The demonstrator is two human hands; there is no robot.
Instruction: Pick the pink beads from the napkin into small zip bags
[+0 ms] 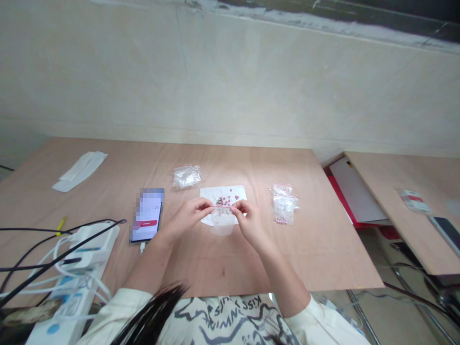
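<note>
Soft, bright light pools on the light-brown wooden table (223,258), strongest just beyond the small white paper sheet (208,193). Toward the picture's borders, left and right of that sheet, things smear and stretch; blocky pixelation covers part of the upright-lit phone screen (145,215).

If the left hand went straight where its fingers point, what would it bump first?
Beyond the bag it pinches, the left hand would probably meet the right hand first; depth is unclear.
</note>
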